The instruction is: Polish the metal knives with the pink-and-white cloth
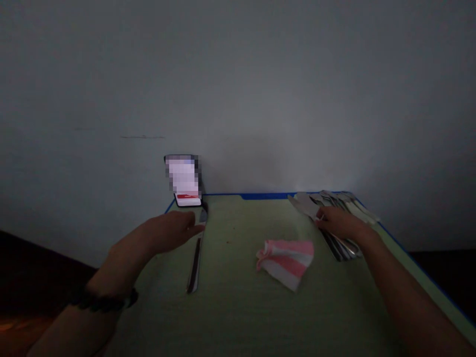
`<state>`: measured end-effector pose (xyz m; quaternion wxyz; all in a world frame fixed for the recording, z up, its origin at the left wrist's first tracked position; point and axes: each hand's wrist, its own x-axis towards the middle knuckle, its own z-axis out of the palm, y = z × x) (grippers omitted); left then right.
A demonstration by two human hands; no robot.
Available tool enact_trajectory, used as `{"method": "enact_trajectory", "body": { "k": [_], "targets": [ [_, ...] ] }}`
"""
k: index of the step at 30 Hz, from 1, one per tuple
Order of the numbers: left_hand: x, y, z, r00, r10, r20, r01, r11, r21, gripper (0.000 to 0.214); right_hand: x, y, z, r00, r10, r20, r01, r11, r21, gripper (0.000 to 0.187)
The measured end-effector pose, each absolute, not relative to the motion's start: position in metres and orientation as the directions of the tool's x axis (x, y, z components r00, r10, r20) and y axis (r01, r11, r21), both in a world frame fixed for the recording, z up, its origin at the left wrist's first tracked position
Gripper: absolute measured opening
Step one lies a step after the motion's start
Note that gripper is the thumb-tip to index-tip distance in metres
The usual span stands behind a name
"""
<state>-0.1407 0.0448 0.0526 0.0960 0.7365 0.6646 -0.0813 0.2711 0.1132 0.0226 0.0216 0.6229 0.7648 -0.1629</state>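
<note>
A dark-handled table knife [195, 265] lies lengthwise at the left of the pale green table. My left hand [176, 228] hovers over its upper part, thumb and fingers apart around the blade; whether they touch it is hard to see. Over at the right, my right hand [336, 221] pinches a piece of metal cutlery at the pile of cutlery [340, 250]. Its exact kind is unclear in the dim light. Between my hands a crumpled pink-and-white striped cloth [286, 260] rests on the table.
A lit phone [184, 181] with a blurred screen leans against the grey wall [260, 99] at the back left. The table [238, 317] has a blue rim and meets the wall. Further flat utensils [353, 203] lie along its back right edge.
</note>
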Motion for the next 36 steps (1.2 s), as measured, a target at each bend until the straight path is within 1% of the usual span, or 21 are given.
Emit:
{"method": "enact_trajectory", "body": {
  "k": [3, 6, 14, 19, 25, 32, 36],
  "targets": [
    [-0.139, 0.045, 0.051, 0.078, 0.948, -0.31, 0.996, -0.088, -0.02, 0.05, 0.264, 0.113, 0.018, -0.213, 0.952, -0.222, 0.955, 0.155, -0.252, 0.032],
    [-0.137, 0.046, 0.044, 0.072, 0.943, -0.326, 0.993, -0.097, -0.061, 0.051, 0.262, 0.113, 0.015, -0.219, 0.955, -0.2, 0.954, 0.167, -0.248, 0.036],
    [-0.126, 0.047, 0.042, 0.013, 0.921, -0.389, 0.994, -0.055, -0.099, 0.06, 0.264, 0.115, 0.009, -0.211, 0.961, -0.177, 0.959, 0.169, -0.226, 0.045],
    [-0.117, 0.043, 0.048, -0.006, 0.916, -0.401, 0.99, -0.052, -0.132, 0.061, 0.263, 0.115, 0.01, -0.218, 0.96, -0.174, 0.963, 0.183, -0.198, 0.04],
    [-0.122, 0.048, 0.039, -0.012, 0.919, -0.393, 0.99, -0.046, -0.136, 0.061, 0.257, 0.113, 0.012, -0.169, 0.969, -0.179, 0.983, 0.153, -0.102, 0.031],
    [-0.122, 0.047, 0.039, 0.053, 0.906, -0.42, 0.988, -0.107, -0.107, 0.049, 0.255, 0.11, 0.013, -0.132, 0.976, -0.176, 0.99, 0.12, -0.077, 0.031],
    [-0.12, 0.044, 0.041, 0.055, 0.894, -0.445, 0.988, -0.112, -0.104, 0.04, 0.256, 0.111, 0.013, -0.108, 0.979, -0.17, 0.993, 0.097, -0.074, 0.03]
  ]
}}
